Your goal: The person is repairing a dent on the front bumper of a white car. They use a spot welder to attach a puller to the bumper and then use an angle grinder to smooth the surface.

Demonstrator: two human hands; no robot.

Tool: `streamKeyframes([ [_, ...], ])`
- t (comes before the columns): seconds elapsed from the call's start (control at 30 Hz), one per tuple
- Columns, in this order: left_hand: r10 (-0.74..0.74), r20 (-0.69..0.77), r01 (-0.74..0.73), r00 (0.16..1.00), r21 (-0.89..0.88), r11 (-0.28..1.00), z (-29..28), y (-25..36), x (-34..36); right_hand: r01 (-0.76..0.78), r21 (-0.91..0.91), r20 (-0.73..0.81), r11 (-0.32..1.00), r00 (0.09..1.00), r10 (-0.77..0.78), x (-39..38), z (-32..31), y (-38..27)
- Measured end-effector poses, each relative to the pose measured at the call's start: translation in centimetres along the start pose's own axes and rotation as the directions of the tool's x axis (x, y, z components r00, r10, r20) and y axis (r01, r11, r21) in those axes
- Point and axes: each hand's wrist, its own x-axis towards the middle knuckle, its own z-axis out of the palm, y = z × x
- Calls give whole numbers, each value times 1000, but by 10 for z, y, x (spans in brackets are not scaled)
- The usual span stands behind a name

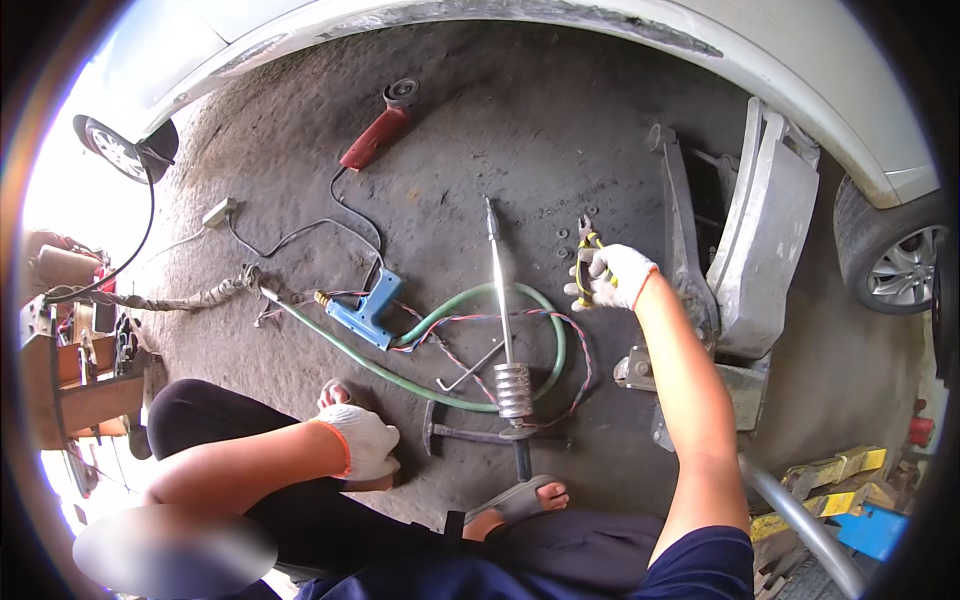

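Observation:
My right hand [617, 276], in a white knit glove with an orange cuff, is closed around pliers [588, 238] with yellow and black handles, just above the floor. Their jaws point away from me, beside several small washers [562, 233]. My left hand [368, 442], gloved the same way, hangs low by my left knee and foot; its fingers are mostly hidden. Between the hands lies a slide hammer [502, 310] with a ribbed metal weight. A blue pistol-shaped tool [366, 310] with a green hose [470, 405] rests to its left.
A red angle grinder [377, 137] lies at the back with its cord. Close to me is a hammer [485, 434]. A grey floor jack [755, 240] stands right of my right arm. The white car's sill [480, 12] spans the far side; a wooden tool box [90, 385] sits left.

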Motion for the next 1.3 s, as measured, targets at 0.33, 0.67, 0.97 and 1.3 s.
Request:
streamKeyframes([
  [0.33, -23, -206, 17, 978, -31, 999, -55, -49, -39, -247, -965, -230, 90, 629, -742, 2, 11, 59],
  [0.67, -531, -368, -352, 763, -926, 135, 14, -218, 55, 42, -995, 20, 89, 971, -238, 28, 100, 146],
  [0.97, -358, -260, -396, 897, -833, -386, 75, -221, 152, -71, -990, -129, 123, 811, -571, 76, 78, 182],
  [1.3, -192, -38, -163, 981, -705, -691, 73, -236, 226, -385, -917, -389, 106, 804, -449, -96, 86, 186],
])
